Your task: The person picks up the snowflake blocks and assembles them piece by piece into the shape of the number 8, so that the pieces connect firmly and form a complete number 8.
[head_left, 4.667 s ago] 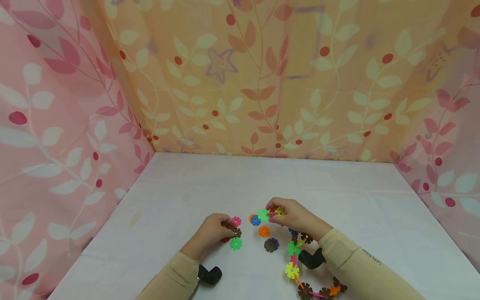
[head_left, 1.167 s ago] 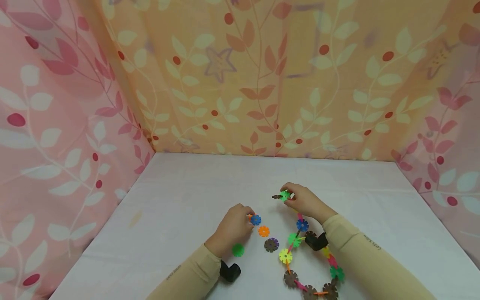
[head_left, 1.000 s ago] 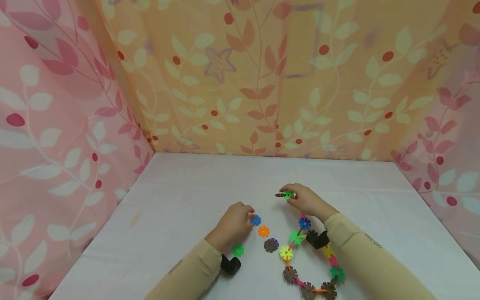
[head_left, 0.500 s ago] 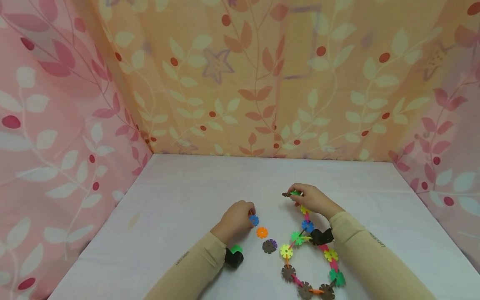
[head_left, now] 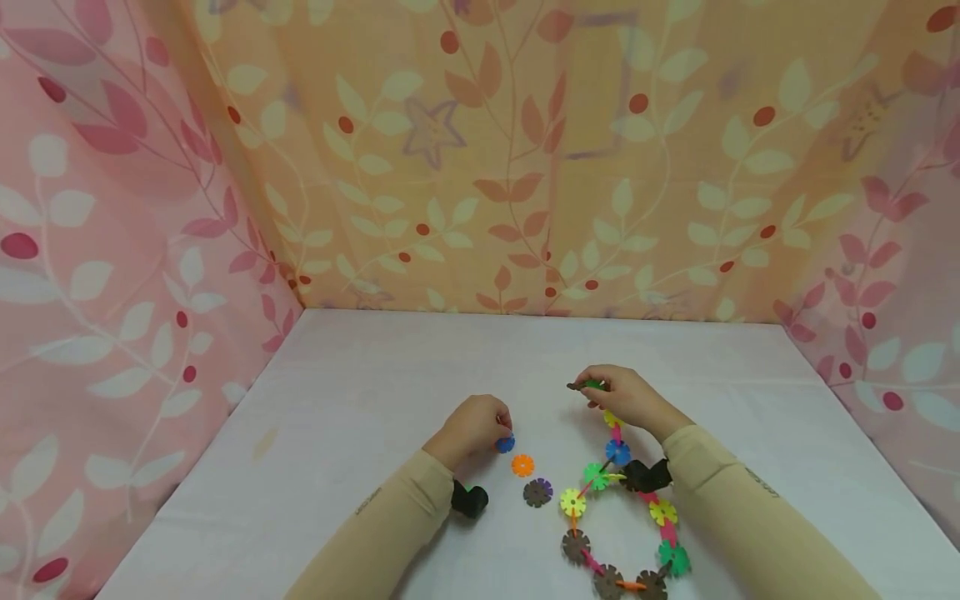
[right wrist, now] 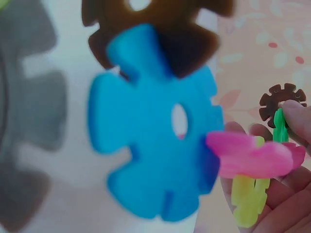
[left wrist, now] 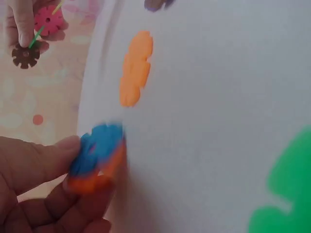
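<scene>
My left hand (head_left: 474, 427) pinches a blue notched snowflake disc (left wrist: 99, 143) between thumb and fingers; an orange disc (left wrist: 90, 184) lies against its underside. My right hand (head_left: 628, 398) holds the upper end of a chain of interlocked snowflake discs. At that end a brown disc (right wrist: 272, 99) is slotted to a green disc (right wrist: 280, 128) under the thumb, followed by a pink disc (right wrist: 252, 158) and a yellow disc (right wrist: 250, 201). Below, a blue disc (head_left: 618, 452) links down to a ring of discs (head_left: 573, 502) in several colours, partly hidden by the wrist camera.
A loose orange disc (head_left: 522, 465) lies just right of my left hand. Nearer me are a brown disc (head_left: 536, 493) overlapping a purple one, and a green disc (left wrist: 291, 189) mostly behind my left wrist camera (head_left: 470, 500). Patterned curtains (head_left: 525, 167) enclose the white table (head_left: 375, 367).
My left hand has moved right from the pink, brown and green discs to the blue and orange ones and pinches them. My right hand has moved away and right, carrying the chain's end.
</scene>
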The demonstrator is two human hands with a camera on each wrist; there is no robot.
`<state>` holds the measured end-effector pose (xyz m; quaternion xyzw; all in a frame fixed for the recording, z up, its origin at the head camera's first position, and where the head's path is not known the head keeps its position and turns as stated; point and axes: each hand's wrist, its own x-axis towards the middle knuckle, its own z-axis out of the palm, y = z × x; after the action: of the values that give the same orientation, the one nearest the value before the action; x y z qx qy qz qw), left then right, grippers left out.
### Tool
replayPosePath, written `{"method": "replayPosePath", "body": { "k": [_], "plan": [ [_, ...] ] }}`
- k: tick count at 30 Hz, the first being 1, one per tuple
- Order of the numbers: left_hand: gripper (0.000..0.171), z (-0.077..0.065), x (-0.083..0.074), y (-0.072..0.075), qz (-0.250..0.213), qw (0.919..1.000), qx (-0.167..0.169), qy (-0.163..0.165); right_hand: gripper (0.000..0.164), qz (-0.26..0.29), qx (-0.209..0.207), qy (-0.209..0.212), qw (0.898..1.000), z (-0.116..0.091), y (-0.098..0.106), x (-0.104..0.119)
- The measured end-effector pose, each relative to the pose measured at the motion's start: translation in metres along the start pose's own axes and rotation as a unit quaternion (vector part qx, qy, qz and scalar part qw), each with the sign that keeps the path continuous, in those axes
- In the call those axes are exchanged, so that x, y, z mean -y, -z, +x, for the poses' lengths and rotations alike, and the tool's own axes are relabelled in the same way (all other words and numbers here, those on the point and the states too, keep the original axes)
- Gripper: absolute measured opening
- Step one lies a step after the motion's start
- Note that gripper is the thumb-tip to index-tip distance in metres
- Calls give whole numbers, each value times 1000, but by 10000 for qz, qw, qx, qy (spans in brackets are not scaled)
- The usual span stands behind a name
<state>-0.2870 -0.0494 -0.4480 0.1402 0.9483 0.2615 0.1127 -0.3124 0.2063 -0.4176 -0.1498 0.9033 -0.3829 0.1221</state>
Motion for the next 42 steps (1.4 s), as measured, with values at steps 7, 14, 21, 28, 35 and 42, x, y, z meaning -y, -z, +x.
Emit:
{"method": "replayPosePath", "body": {
  "k": [7, 14, 21, 28, 35, 42],
  "plan": [
    [15, 1, 2, 2, 181, 9993, 306, -72, 17, -30, 116, -12, 9999, -1, -2, 2],
    [19, 5, -7, -14, 369, 9955, 658, -566, 16, -18, 144, -7, 9999, -2, -1, 0],
    [24, 6, -25, -26, 813, 9922, 502, -801, 15, -7, 165, 109, 9998, -5, -1, -1],
    [20, 6, -31, -28, 414, 9957, 515, -642, 15, -36, 101, 73, 9999, -5, -2, -2],
    [7, 18, -35, -20, -1496, 9887, 5, -126, 13, 27, 26, 54, 10000, -6, -4, -3],
    [10, 28, -37, -16, -4214, 9048, -429, 442, 10, 19, 78, 451, 9989, -7, -7, 1]
  ]
}}
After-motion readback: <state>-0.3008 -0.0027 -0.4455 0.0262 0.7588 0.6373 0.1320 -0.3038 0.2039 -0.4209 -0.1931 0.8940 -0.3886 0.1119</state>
